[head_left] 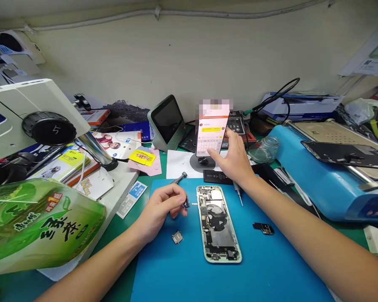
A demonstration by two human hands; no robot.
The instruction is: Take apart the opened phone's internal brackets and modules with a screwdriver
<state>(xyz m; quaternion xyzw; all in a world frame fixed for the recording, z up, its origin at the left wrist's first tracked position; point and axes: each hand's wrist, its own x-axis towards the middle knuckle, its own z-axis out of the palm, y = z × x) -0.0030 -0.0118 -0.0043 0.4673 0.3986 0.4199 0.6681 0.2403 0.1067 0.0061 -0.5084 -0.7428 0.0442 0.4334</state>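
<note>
While the left hand (168, 203) pinches a small part (186, 204), the right hand (234, 157) has its thumb at the upright phone (208, 136) (whether its fingers grip, I cannot tell). A bottle (50, 226) hides some of the left side; a blue machine (311, 180) crowds the right. The opened phone (222, 240), on the mat (173, 274) between the forearms, holds components; the glass jar's (267, 149) contents are unclear.

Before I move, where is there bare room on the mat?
The blue mat is bare below the opened phone and metal piece, and between that phone and the dark part. It's crowded above, around the battery and stand.
</note>
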